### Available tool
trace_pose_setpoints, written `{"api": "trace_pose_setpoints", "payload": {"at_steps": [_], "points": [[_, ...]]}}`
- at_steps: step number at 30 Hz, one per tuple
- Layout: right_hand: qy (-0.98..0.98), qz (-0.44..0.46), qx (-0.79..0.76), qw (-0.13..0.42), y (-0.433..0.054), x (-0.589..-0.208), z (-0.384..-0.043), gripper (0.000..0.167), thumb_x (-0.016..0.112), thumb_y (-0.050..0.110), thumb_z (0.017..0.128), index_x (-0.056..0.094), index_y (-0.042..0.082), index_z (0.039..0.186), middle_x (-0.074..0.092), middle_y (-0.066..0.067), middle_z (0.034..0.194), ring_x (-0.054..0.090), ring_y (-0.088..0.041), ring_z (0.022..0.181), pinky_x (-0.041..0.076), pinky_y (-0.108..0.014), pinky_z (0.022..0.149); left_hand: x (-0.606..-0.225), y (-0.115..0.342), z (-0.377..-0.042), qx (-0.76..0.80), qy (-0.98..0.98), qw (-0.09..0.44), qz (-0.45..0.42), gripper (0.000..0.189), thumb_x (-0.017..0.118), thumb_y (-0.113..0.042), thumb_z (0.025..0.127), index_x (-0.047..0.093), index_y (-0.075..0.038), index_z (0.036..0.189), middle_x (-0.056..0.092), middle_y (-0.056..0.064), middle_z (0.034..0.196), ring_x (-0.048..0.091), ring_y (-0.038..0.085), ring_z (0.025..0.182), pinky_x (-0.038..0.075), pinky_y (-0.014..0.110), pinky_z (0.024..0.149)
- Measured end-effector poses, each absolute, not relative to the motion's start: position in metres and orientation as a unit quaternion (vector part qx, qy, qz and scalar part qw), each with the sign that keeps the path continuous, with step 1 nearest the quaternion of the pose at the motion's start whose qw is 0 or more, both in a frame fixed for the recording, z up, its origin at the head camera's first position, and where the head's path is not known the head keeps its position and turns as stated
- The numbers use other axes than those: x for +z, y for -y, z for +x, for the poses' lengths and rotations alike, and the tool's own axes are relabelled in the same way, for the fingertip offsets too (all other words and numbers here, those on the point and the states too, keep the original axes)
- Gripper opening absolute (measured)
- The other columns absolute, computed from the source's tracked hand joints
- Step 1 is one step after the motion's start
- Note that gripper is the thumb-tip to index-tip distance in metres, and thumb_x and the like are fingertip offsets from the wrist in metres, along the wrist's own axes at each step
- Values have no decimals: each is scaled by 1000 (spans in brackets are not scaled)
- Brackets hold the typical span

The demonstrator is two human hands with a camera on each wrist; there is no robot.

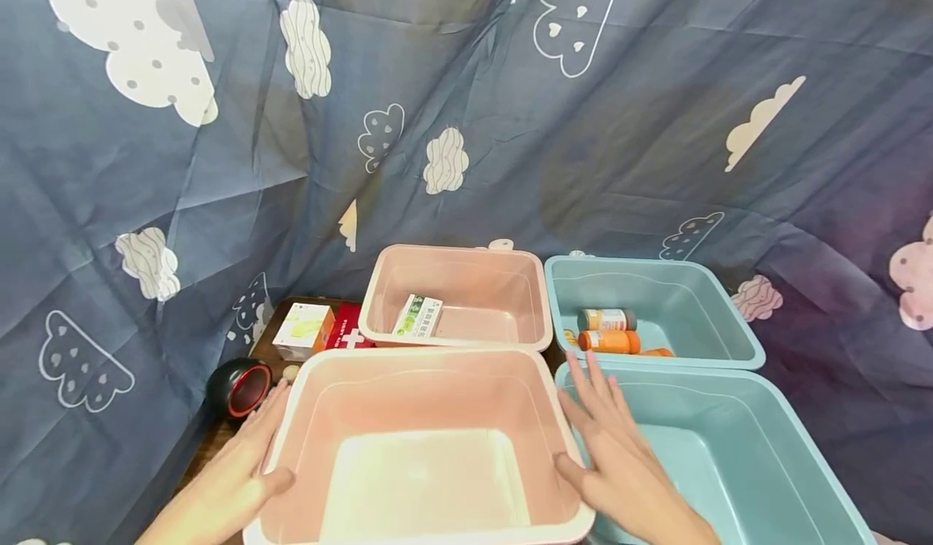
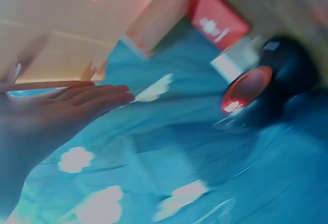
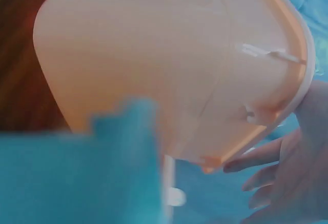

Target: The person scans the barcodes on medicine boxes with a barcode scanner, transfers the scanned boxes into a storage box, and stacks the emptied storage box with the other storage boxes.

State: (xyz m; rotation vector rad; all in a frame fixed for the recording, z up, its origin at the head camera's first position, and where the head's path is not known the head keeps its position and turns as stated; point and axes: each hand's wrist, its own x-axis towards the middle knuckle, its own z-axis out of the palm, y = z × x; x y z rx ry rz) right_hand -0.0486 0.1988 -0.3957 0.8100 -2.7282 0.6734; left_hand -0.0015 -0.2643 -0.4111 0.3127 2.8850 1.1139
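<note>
A pink plastic bin [image 1: 426, 480] with nothing in it stands in front, between both hands. At its left side is my left hand [image 1: 233, 472], thumb over the rim and straight fingers along the outer wall; the left wrist view shows those fingers flat and extended beside the bin's edge. On the opposite side my right hand [image 1: 619, 456] lies with spread, straight fingers outside and the thumb at the rim. From the right wrist, the bin's outer wall [image 3: 154, 55] shows, with the right hand [image 3: 297, 167] beside its rim.
Behind stands another pink bin [image 1: 466, 257] holding a small box [image 1: 418, 317]. At right are two blue bins, the rear one [image 1: 700, 318] with several bottles, the front one [image 1: 765, 464] beside my right hand. A black pot [image 1: 236, 389], a carton [image 1: 304, 330] and a red pouch [image 1: 346, 326] are at left.
</note>
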Motion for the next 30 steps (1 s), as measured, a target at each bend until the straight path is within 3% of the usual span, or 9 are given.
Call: {"api": "trace_pose_setpoints", "payload": {"at_steps": [4, 6, 11, 13, 16, 20, 22, 27, 30], "points": [[916, 304, 212, 154, -213, -365, -54, 73, 87, 15, 80, 65, -8, 146, 13, -15, 184, -7, -15, 172, -12, -23, 132, -381, 265, 7, 281, -944, -73, 157, 92, 74, -13, 91, 28, 8, 169, 36, 34, 170, 4, -21, 154, 2, -4, 114], [906, 325, 209, 176, -222, -349, -56, 73, 89, 16, 79, 66, -5, 146, 12, -11, 185, -4, -12, 171, -9, -22, 133, -364, 264, 10, 251, -946, -99, 178, 93, 74, -14, 94, 25, 6, 171, 35, 32, 172, -3, -22, 155, 0, -1, 118], [880, 361, 244, 189, -257, -308, -54, 71, 93, 19, 83, 67, -7, 144, 19, -7, 184, 5, -17, 172, 2, -18, 134, -321, 246, 9, 237, -940, -110, 219, 103, 74, -13, 97, 10, -7, 177, 20, 19, 182, 1, -3, 167, -3, 6, 125], [878, 358, 259, 182, -275, -294, -53, 75, 95, 14, 80, 66, -6, 146, 22, -10, 183, 7, -19, 172, 6, -14, 131, -303, 232, 7, 256, -939, -77, 215, 103, 69, -16, 102, 0, -16, 178, 9, 9, 185, 4, 6, 169, -3, 4, 123], [885, 336, 268, 179, -304, -280, -56, 92, 97, -2, 70, 63, 11, 155, 25, -12, 182, 9, -16, 172, 10, -8, 127, -279, 203, 0, 322, -924, -7, 207, 99, 61, -22, 109, -12, -25, 176, -6, -2, 185, 6, 18, 170, 1, 3, 121], [881, 331, 279, 188, -355, -277, -72, 112, 93, -14, 56, 61, 27, 156, 28, -13, 181, 14, -11, 171, 8, -12, 130, -256, 154, -17, 422, -882, 64, 198, 103, 59, -16, 103, -14, -25, 176, -6, -3, 185, 10, 23, 169, 16, 33, 135], [886, 331, 267, 186, -384, -281, -82, 114, 90, -14, 59, 57, 32, 159, 23, -7, 183, 10, -6, 170, -2, -16, 131, -251, 130, -29, 455, -864, 84, 198, 105, 58, -13, 97, -11, -19, 176, -5, 2, 185, 8, 26, 169, 20, 55, 135], [909, 342, 153, 182, -457, -300, -108, 112, 87, 16, 86, 22, 62, 165, 2, 15, 185, -5, 7, 164, -11, -15, 124, -258, 78, -53, 475, -849, 116, 201, 99, 57, -21, 96, -2, -8, 175, -5, 11, 184, 0, 31, 171, 24, 64, 133], [917, 322, 119, 202, -490, -321, -118, 107, 84, 36, 89, 12, 73, 158, -3, 26, 181, -8, 7, 163, -9, -19, 126, -262, 53, -62, 464, -854, 146, 184, 101, 56, -26, 98, -6, -4, 175, -15, 10, 184, -9, 28, 172, 16, 58, 137]]}}
